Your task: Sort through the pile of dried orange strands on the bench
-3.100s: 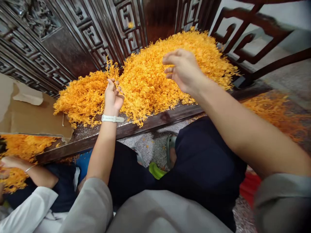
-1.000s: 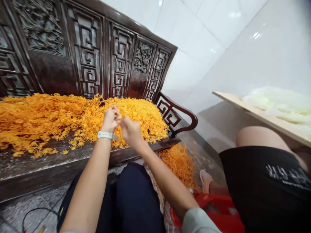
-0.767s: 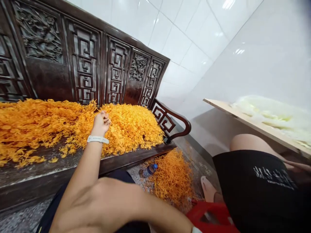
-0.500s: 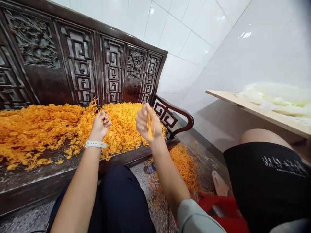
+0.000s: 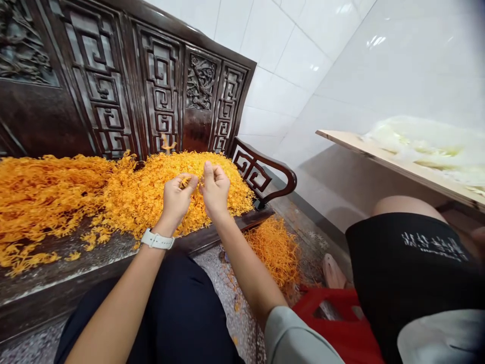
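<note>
The fingers (image 5: 192,182) of the left hand (image 5: 175,199) are closed on a short orange strand (image 5: 185,181), pinched against the thumb. The right hand (image 5: 216,194) is just beside it, its thumb up and close to the left fingertips. Its fingers (image 5: 223,175) curl inward, and I cannot tell whether they grip anything. A white watch (image 5: 157,239) sits on the left wrist.

Under both hands lies a heap (image 5: 144,194) of the same orange strands. It is spread over the desk (image 5: 109,253), a dark wooden seat whose near strip is bare and dusty. The heap runs from the far left of the scene to the armrest (image 5: 265,169) on the right. A carved backrest (image 5: 159,91) rises on the far side, and one tuft (image 5: 166,146) shows against it.

White tiled wall (image 5: 303,60) fills the far right. The floor (image 5: 222,263) is speckled grey, with a second pile (image 5: 275,250) of strands by the desk's right end, beside the right forearm. Near right is a red plastic thing (image 5: 333,318). Another person's leg in black shorts (image 5: 409,253) is there, with a foot (image 5: 332,270) near the pile. A board (image 5: 397,164) above the leg carries pale stuff (image 5: 428,141).

The strand is held just above the heap's near right part, between the two hands.
</note>
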A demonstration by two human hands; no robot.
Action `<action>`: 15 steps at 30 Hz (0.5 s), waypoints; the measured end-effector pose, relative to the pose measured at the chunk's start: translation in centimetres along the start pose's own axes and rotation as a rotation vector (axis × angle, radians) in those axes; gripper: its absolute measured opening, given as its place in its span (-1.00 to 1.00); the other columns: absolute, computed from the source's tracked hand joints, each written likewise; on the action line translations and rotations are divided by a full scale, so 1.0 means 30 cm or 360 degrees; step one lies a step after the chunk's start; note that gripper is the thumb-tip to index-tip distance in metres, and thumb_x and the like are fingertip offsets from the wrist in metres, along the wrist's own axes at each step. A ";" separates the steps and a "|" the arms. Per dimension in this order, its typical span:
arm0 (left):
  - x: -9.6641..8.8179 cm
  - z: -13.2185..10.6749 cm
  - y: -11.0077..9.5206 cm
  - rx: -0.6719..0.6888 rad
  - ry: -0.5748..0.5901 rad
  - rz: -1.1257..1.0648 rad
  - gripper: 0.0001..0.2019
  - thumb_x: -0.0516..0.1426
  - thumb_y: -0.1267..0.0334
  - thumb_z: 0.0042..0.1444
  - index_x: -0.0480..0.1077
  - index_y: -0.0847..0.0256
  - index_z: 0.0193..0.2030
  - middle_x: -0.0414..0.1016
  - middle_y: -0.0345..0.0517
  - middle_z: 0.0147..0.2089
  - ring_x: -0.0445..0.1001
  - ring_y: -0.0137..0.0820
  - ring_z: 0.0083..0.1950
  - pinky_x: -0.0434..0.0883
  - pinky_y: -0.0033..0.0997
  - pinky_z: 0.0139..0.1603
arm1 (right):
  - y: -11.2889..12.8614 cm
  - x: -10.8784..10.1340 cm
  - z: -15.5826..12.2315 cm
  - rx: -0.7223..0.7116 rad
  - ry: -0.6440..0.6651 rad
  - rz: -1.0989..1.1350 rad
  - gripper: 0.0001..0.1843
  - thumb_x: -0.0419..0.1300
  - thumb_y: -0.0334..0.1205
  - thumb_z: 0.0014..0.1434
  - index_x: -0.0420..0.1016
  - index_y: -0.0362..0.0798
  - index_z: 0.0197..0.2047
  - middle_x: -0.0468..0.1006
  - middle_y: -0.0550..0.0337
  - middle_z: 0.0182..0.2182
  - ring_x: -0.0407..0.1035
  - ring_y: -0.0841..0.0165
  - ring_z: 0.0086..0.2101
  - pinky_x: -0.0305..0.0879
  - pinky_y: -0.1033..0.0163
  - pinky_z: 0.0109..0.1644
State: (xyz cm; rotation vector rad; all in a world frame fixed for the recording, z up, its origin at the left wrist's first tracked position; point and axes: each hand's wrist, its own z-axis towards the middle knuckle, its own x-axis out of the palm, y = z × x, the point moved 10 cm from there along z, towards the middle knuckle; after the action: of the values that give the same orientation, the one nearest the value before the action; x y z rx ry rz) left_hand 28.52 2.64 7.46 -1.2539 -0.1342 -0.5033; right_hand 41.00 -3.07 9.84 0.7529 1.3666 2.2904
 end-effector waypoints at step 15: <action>-0.189 0.072 0.099 -0.0502 -0.0077 -0.0515 -0.64 0.51 0.12 -0.07 0.55 0.33 -0.30 0.41 -0.22 -0.36 0.08 -0.70 -0.60 0.00 -0.63 -0.65 | 0.037 0.106 -0.004 0.0038 0.1080 -0.0024 -0.19 0.01 0.64 0.22 0.61 0.11 0.01 0.62 0.01 -0.20 0.49 0.22 -0.20 0.49 0.10 -0.11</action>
State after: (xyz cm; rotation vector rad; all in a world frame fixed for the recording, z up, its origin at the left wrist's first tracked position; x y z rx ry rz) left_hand 25.16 6.95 3.47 -1.5632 -0.3111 -0.7961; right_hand 38.37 -1.88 11.59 -0.0627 1.6481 2.6381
